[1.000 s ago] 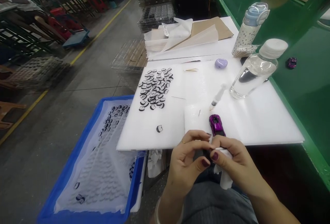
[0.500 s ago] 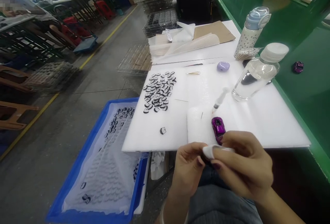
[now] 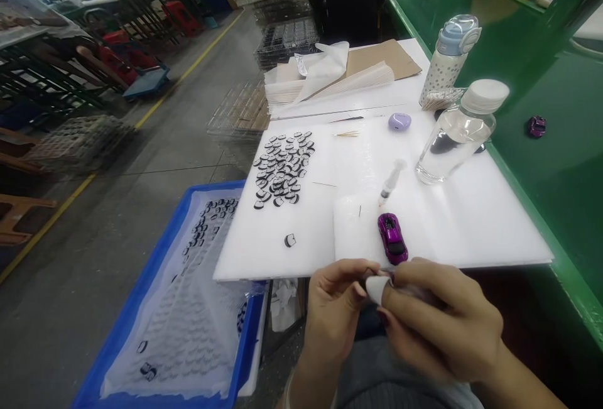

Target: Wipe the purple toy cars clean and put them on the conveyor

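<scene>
My left hand (image 3: 336, 315) and my right hand (image 3: 436, 318) meet just below the near edge of the white foam board (image 3: 471, 220). The right hand's fingers are wrapped round a white cloth (image 3: 377, 288), pressing it against a small dark part pinched in the left fingers; that part is mostly hidden. A purple toy car (image 3: 392, 239) lies on the board just beyond my hands. A syringe (image 3: 391, 181) rests behind the car. A heap of small black-and-white parts (image 3: 281, 167) sits on the board's left, with one loose part (image 3: 291, 240) nearer me.
A clear bottle (image 3: 455, 136) and a dotted flask (image 3: 447, 57) stand at the right, with a lilac case (image 3: 399, 121) nearby. A blue crate (image 3: 164, 308) lined with white sheet holds more parts at the left. Another purple car (image 3: 536, 125) sits on the green bench. A person in dark clothes stands beyond.
The right hand has turned over, with the white cloth now wrapped over its fingertip against the part in the left hand. Both hands shifted slightly lower and nearer.
</scene>
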Available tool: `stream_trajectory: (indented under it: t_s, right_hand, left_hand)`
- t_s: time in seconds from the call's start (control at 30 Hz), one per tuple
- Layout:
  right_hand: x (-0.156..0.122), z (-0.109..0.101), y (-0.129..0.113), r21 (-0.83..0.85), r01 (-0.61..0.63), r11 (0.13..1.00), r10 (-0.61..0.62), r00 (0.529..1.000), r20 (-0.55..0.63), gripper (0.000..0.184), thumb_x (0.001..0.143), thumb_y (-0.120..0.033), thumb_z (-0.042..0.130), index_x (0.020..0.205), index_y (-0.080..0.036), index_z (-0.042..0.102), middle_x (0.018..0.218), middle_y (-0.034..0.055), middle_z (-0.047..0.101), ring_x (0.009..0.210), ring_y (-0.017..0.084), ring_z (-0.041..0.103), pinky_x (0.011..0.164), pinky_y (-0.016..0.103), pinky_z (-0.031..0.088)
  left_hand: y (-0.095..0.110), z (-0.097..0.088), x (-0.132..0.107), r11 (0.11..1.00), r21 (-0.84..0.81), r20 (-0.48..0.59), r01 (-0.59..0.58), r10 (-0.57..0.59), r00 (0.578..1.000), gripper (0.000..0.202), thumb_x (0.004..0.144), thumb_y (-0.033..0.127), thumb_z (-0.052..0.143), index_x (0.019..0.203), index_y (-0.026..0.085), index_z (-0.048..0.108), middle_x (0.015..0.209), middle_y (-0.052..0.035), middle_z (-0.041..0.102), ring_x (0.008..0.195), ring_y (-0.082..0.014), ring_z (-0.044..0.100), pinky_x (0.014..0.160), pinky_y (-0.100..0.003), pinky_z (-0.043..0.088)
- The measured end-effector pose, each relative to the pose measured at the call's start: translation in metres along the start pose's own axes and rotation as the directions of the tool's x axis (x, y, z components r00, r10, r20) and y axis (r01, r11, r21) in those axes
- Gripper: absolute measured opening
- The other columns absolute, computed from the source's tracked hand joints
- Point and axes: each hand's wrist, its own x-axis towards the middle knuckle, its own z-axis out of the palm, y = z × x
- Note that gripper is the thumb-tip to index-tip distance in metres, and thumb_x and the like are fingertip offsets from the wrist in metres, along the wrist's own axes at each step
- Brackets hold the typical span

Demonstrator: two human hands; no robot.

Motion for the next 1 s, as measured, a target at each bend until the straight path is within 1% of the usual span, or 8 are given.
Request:
stream_trajectory:
  t_s: [0.1, 0.2, 0.3, 0.37, 0.47, 0.63, 0.87, 1.0]
  right_hand:
    - [-0.011, -0.007, 0.011, -0.009, -0.092, 0.996, 0.092, 0.996, -0.004, 0.01, 0.088, -0.01, 0.061, 0.092, -0.018, 0.066, 0.085, 0.0034, 0.065, 0.062, 0.01, 0.06, 0.051, 0.023, 0.048]
    - [-0.021, -0.016, 0.026, -0.042, -0.333, 0.942, 0.325, 0.936, -0.133, 0.013, 0.088, -0.009, 0.066, 0.092, -0.021, 0.071, 0.083, 0.0013, 0.066, 0.056, 0.007, 0.054, 0.045, 0.021, 0.042]
    - [-0.026, -0.015, 0.035, -0.007, -0.488, 0.873, 0.482, 0.864, -0.147, 0.011, 0.09, -0.012, 0.066, 0.088, -0.021, 0.073, 0.079, 0.0007, 0.067, 0.059, 0.009, 0.057, 0.047, 0.021, 0.043]
    - [-0.026, -0.009, 0.038, 0.011, -0.518, 0.855, 0.516, 0.85, -0.102, 0.01, 0.091, -0.015, 0.066, 0.086, -0.02, 0.073, 0.079, 0.0012, 0.067, 0.063, 0.01, 0.06, 0.052, 0.022, 0.046]
    - [-0.026, 0.0, 0.04, 0.014, -0.541, 0.841, 0.541, 0.839, -0.06, 0.007, 0.09, -0.018, 0.067, 0.087, -0.018, 0.073, 0.079, 0.002, 0.068, 0.066, 0.012, 0.063, 0.056, 0.023, 0.048]
    - [-0.026, 0.004, 0.042, 0.035, -0.575, 0.817, 0.576, 0.818, 0.0, 0.008, 0.09, -0.022, 0.066, 0.086, -0.017, 0.072, 0.078, 0.0023, 0.067, 0.066, 0.013, 0.065, 0.058, 0.023, 0.05]
    - [-0.026, 0.002, 0.044, 0.034, -0.592, 0.805, 0.59, 0.806, 0.053, 0.005, 0.089, -0.021, 0.066, 0.087, -0.018, 0.069, 0.078, 0.0025, 0.066, 0.065, 0.014, 0.064, 0.056, 0.024, 0.049]
    - [-0.026, 0.002, 0.044, 0.027, -0.605, 0.796, 0.602, 0.795, 0.066, 0.005, 0.089, -0.022, 0.067, 0.086, -0.018, 0.068, 0.077, 0.0017, 0.065, 0.063, 0.012, 0.061, 0.053, 0.023, 0.047]
  left_hand:
    - [0.005, -0.011, 0.001, 0.988, 0.122, 0.031, -0.098, 0.095, 0.995, 0.018, 0.079, 0.038, 0.081, 0.094, 0.03, 0.081, 0.082, -0.0006, 0.08, 0.074, -0.0117, 0.074, 0.072, -0.016, 0.061]
    - [0.009, -0.017, 0.006, 0.874, 0.436, 0.033, -0.214, 0.222, 0.974, 0.018, 0.081, 0.025, 0.08, 0.098, 0.029, 0.079, 0.085, 0.0007, 0.08, 0.076, -0.0125, 0.074, 0.072, -0.018, 0.062]
    - [0.008, -0.011, 0.015, 0.52, 0.765, 0.173, -0.38, 0.403, 0.899, 0.018, 0.08, 0.015, 0.078, 0.097, 0.021, 0.077, 0.087, -0.002, 0.078, 0.078, -0.0132, 0.072, 0.075, -0.021, 0.061]
    - [0.005, -0.004, 0.022, 0.277, 0.827, 0.334, -0.49, 0.459, 0.823, 0.017, 0.081, 0.012, 0.077, 0.098, 0.015, 0.076, 0.088, -0.005, 0.076, 0.081, -0.0141, 0.07, 0.078, -0.024, 0.06]
    - [-0.003, 0.005, 0.03, 0.107, 0.81, 0.473, -0.577, 0.461, 0.75, 0.018, 0.084, 0.011, 0.073, 0.102, 0.011, 0.073, 0.089, -0.007, 0.072, 0.084, -0.0151, 0.067, 0.077, -0.027, 0.058]
    - [-0.012, 0.005, 0.033, 0.063, 0.82, 0.498, -0.569, 0.411, 0.764, 0.02, 0.088, 0.015, 0.07, 0.108, 0.014, 0.071, 0.093, -0.0065, 0.068, 0.086, -0.0159, 0.064, 0.077, -0.03, 0.058]
    - [-0.011, 0.003, 0.035, 0.199, 0.839, 0.417, -0.507, 0.364, 0.833, 0.024, 0.087, 0.017, 0.071, 0.111, 0.015, 0.071, 0.1, -0.0062, 0.065, 0.089, -0.015, 0.066, 0.081, -0.027, 0.059]
    - [-0.01, 0.002, 0.037, 0.228, 0.849, 0.379, -0.476, 0.364, 0.851, 0.022, 0.09, 0.009, 0.063, 0.11, 0.012, 0.072, 0.106, -0.0081, 0.064, 0.096, -0.0137, 0.066, 0.089, -0.024, 0.058]
